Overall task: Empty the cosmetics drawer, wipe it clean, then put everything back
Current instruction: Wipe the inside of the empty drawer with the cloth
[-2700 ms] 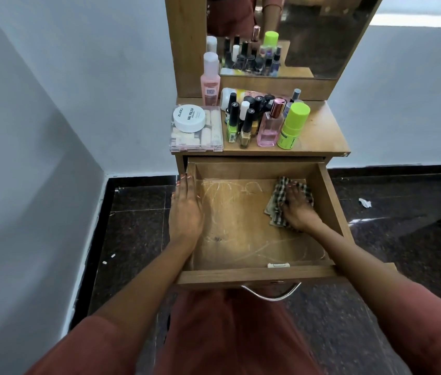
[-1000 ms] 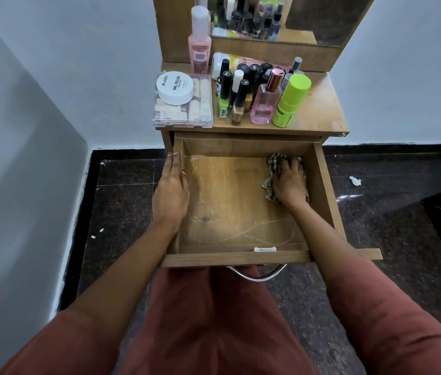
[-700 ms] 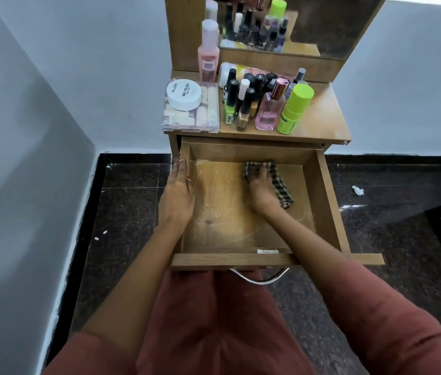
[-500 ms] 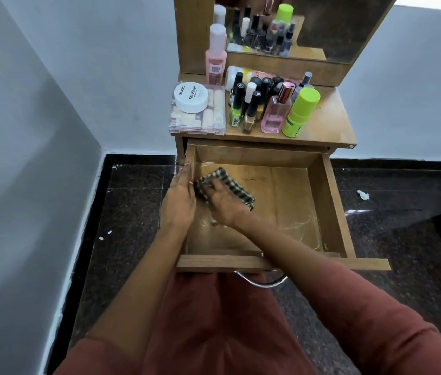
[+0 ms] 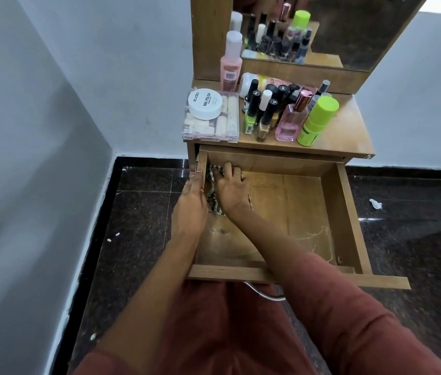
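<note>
The drawer point(image 5: 347, 212) stands pulled well out from under the top of the wooden bench point(image 5: 349, 131), and its bare wooden bottom shows pale scratch marks. In the drawer's far left corner lies a checked cloth point(image 5: 212, 196), bunched against the left wall. The right hand point(image 5: 231, 188) reaches across the drawer and lies on top of this cloth, its fingers point(image 5: 227, 169) spread and nearly straight, pressing the cloth down into the corner rather than clutching it. The left hand point(image 5: 191, 204) lies along the outside of the drawer's left wall, just beside the cloth, its fingertips bent over the wall's top edge and holding it. Both forearms cross the drawer's near front board, under which a curved metal handle point(image 5: 265, 294) shows. The cosmetics stand out of the drawer on the bench top just beyond it: a clear box point(image 5: 214, 129) above the drawer's far left corner with a round white jar point(image 5: 205, 104) on its lid, a cluster of nail polish bottles point(image 5: 265, 115) behind the drawer's far wall, then a pink perfume bottle point(image 5: 291, 123) and a bottle with a lime green cap point(image 5: 316, 121). A tall pink bottle point(image 5: 231, 66) stands farther back, against the frame of the mirror point(image 5: 349, 31). On the dark stone floor point(image 5: 138, 226) to the right of the drawer lies a small white scrap point(image 5: 375, 204).
</note>
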`<action>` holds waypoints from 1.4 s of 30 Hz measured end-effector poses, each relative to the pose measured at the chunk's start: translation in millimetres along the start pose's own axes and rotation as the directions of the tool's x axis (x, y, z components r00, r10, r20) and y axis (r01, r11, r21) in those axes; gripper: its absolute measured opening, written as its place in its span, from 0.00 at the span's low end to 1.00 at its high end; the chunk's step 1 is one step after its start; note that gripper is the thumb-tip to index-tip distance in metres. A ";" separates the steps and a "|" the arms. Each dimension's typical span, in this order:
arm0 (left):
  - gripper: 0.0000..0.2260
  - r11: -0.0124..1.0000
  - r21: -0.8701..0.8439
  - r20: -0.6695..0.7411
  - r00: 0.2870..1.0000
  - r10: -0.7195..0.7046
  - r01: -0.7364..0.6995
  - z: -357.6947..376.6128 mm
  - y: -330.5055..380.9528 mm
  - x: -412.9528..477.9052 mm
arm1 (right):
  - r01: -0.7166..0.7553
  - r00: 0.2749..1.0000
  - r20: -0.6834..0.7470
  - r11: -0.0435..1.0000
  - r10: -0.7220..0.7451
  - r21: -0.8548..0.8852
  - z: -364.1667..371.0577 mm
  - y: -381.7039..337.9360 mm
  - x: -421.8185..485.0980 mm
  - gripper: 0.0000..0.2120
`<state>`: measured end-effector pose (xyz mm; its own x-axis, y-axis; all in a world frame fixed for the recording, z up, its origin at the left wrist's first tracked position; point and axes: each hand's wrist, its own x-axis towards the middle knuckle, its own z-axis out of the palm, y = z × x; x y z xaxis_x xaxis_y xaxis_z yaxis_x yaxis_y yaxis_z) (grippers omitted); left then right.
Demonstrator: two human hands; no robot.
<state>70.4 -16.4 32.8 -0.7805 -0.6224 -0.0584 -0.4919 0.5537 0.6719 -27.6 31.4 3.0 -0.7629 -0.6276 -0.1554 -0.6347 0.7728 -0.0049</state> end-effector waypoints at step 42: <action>0.21 0.999 0.042 -0.011 1.000 -0.012 0.013 1.6 2.6 -2.8 | -0.257 0.951 -0.138 0.955 0.278 0.151 0.7 77.8 -15.4 0.13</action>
<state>70.8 -12.3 33.4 -0.7699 -0.6355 -0.0582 -0.5176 0.5684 0.6396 -65.2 101.3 4.4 -0.9186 -0.3950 -0.0126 -0.3911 0.9132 -0.1142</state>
